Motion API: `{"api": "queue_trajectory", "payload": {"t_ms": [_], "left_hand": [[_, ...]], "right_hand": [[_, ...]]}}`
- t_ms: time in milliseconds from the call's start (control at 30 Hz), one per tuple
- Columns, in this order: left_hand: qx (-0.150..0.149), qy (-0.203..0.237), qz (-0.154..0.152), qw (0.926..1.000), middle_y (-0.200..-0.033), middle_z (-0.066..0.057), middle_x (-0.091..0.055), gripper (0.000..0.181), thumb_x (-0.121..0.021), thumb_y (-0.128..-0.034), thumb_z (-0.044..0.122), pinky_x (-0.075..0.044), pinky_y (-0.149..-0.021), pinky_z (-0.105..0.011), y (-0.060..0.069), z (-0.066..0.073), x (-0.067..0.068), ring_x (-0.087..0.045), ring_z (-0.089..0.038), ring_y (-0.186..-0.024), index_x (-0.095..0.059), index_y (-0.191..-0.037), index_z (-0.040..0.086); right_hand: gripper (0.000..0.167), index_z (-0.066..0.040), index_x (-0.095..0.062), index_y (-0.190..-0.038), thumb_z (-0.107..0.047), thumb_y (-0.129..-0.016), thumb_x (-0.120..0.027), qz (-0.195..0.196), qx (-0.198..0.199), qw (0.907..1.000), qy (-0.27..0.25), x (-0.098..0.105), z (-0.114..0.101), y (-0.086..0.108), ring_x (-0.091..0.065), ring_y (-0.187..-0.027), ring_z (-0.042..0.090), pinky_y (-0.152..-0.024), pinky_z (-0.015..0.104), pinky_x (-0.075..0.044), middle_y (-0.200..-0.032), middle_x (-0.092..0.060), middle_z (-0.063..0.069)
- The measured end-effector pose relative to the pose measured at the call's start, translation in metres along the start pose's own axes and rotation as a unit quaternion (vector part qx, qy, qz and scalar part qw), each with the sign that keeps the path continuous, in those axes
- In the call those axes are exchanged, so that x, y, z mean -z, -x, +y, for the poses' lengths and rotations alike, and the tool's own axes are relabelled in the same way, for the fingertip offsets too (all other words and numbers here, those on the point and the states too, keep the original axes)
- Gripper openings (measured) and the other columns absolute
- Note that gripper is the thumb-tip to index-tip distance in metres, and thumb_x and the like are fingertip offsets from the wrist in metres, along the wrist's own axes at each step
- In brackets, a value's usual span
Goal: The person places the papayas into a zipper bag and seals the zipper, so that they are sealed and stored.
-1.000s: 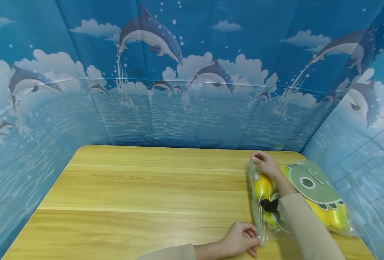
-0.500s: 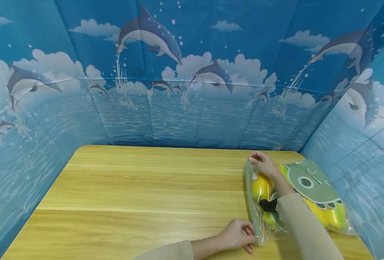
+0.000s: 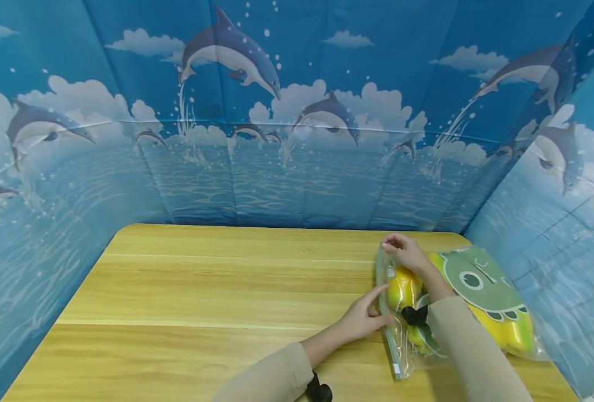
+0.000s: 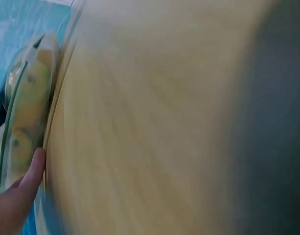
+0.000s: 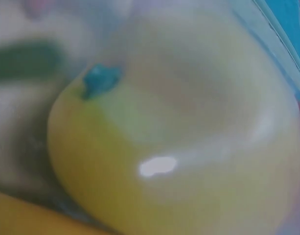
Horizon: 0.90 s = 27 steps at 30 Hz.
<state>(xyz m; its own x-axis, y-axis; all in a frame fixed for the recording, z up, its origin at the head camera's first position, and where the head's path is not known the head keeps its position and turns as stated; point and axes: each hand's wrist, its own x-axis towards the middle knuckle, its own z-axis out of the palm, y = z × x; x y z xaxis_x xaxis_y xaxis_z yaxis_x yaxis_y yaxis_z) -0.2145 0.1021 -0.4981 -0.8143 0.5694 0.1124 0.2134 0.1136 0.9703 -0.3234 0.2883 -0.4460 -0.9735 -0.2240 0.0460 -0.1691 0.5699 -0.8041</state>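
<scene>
A clear zip bag (image 3: pixel 485 290) with a green winking cartoon face printed on it lies at the table's right side. Yellow-green fruit (image 3: pixel 402 287), perhaps mangoes or toy ones, fills it. At the bag's far left corner my right hand (image 3: pixel 406 252) pinches the zip edge. My left hand (image 3: pixel 358 319) reaches to the middle of that edge, thumb and forefinger spread; whether they touch the plastic is hard to tell. A whitish slider or end piece (image 3: pixel 396 368) sits at the zip's near end. One large fruit (image 5: pixel 189 147) fills the right wrist view, seen close through the plastic.
The wooden table (image 3: pixel 201 301) stretches away to the left. A blue curtain (image 3: pixel 277 178) printed with dolphins hangs behind it and along both sides. Black wrist mounts (image 3: pixel 319 388) are strapped at the sleeves.
My left hand has let go of the bag's near corner and moved away from me to the middle of the zip edge. My right hand keeps the far corner, shifted slightly left.
</scene>
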Motion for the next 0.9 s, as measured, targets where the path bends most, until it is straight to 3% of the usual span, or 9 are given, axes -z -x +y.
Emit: {"api": "queue_trajectory", "payload": {"t_ms": [100, 167, 233, 333, 433, 533, 733, 900], "left_hand": [[0.000, -0.035, -0.004, 0.9994, -0.110, -0.011, -0.060, 0.059, -0.061, -0.0883, 0.023, -0.045, -0.048, -0.015, -0.005, -0.002, -0.001, -0.049, -0.001, -0.050, -0.035, -0.141, 0.023], [0.000, -0.049, -0.009, 0.9987, -0.122, -0.007, -0.050, 0.059, -0.061, -0.0886, 0.025, -0.044, -0.049, -0.015, -0.008, -0.003, -0.002, -0.044, 0.000, -0.052, -0.035, -0.141, 0.023], [0.003, -0.061, -0.012, 0.9980, -0.121, -0.007, -0.046, 0.060, -0.061, -0.0881, 0.027, -0.044, -0.052, -0.016, -0.011, -0.004, -0.004, -0.043, -0.003, -0.058, -0.034, -0.142, 0.022], [0.010, -0.067, -0.008, 0.9976, -0.124, -0.009, -0.045, 0.065, -0.064, -0.0859, 0.028, -0.048, -0.071, -0.021, -0.013, -0.004, -0.008, -0.053, -0.008, -0.087, -0.032, -0.143, 0.023], [0.024, -0.070, 0.002, 0.9973, -0.137, -0.014, -0.036, 0.070, -0.067, -0.0837, 0.029, -0.043, -0.092, -0.031, -0.013, -0.003, -0.014, -0.043, -0.021, -0.119, -0.030, -0.143, 0.026], [0.031, -0.066, 0.007, 0.9973, -0.141, -0.014, -0.032, 0.073, -0.069, -0.0823, 0.028, -0.039, -0.098, -0.034, -0.012, -0.003, -0.017, -0.036, -0.025, -0.126, -0.029, -0.144, 0.026], [0.018, -0.067, 0.011, 0.9976, -0.142, -0.012, -0.032, 0.076, -0.069, -0.0818, 0.025, -0.037, -0.100, -0.032, -0.012, -0.006, -0.018, -0.035, -0.023, -0.127, -0.027, -0.145, 0.020], [0.016, -0.075, 0.021, 0.9968, -0.141, -0.011, -0.034, 0.078, -0.071, -0.0802, 0.026, -0.035, -0.101, -0.032, -0.012, -0.008, -0.019, -0.036, -0.023, -0.127, -0.027, -0.144, 0.020]], "right_hand": [[0.027, 0.005, -0.054, -0.107, -0.019, -0.095, -0.051, -0.007, -0.001, 1.0000, 0.001, 0.001, -0.003, 0.001, -0.050, -0.080, 0.016, -0.069, 0.027, -0.045, -0.096, -0.056, 0.017], [0.027, 0.005, -0.054, -0.107, -0.018, -0.094, -0.051, -0.012, -0.005, 0.9999, -0.001, 0.001, -0.005, 0.001, -0.050, -0.080, 0.017, -0.069, 0.027, -0.045, -0.095, -0.056, 0.016], [0.027, 0.005, -0.054, -0.107, -0.018, -0.094, -0.051, -0.015, -0.010, 0.9998, -0.003, 0.001, -0.007, 0.002, -0.049, -0.080, 0.017, -0.069, 0.028, -0.044, -0.095, -0.056, 0.015], [0.027, 0.005, -0.054, -0.108, -0.019, -0.094, -0.051, -0.022, -0.017, 0.9996, -0.006, 0.002, -0.008, 0.003, -0.049, -0.082, 0.017, -0.072, 0.028, -0.044, -0.097, -0.056, 0.015], [0.032, 0.006, -0.052, -0.111, -0.022, -0.095, -0.051, -0.037, -0.020, 0.9990, -0.013, 0.004, -0.007, 0.005, -0.051, -0.088, 0.019, -0.077, 0.031, -0.045, -0.103, -0.055, 0.017], [0.039, 0.006, -0.047, -0.119, -0.024, -0.095, -0.050, -0.068, -0.015, 0.9973, -0.026, 0.012, -0.009, 0.009, -0.049, -0.103, 0.029, -0.087, 0.040, -0.044, -0.115, -0.050, 0.022], [0.050, 0.005, -0.031, -0.135, -0.021, -0.096, -0.048, -0.119, 0.009, 0.9929, 0.001, 0.050, -0.011, 0.026, -0.031, -0.121, 0.048, -0.094, 0.060, -0.035, -0.135, -0.032, 0.031], [0.050, 0.004, -0.027, -0.137, -0.018, -0.097, -0.046, -0.100, 0.021, 0.9928, 0.062, 0.091, -0.002, 0.057, -0.031, -0.119, 0.050, -0.088, 0.059, -0.039, -0.136, -0.029, 0.030]]}}
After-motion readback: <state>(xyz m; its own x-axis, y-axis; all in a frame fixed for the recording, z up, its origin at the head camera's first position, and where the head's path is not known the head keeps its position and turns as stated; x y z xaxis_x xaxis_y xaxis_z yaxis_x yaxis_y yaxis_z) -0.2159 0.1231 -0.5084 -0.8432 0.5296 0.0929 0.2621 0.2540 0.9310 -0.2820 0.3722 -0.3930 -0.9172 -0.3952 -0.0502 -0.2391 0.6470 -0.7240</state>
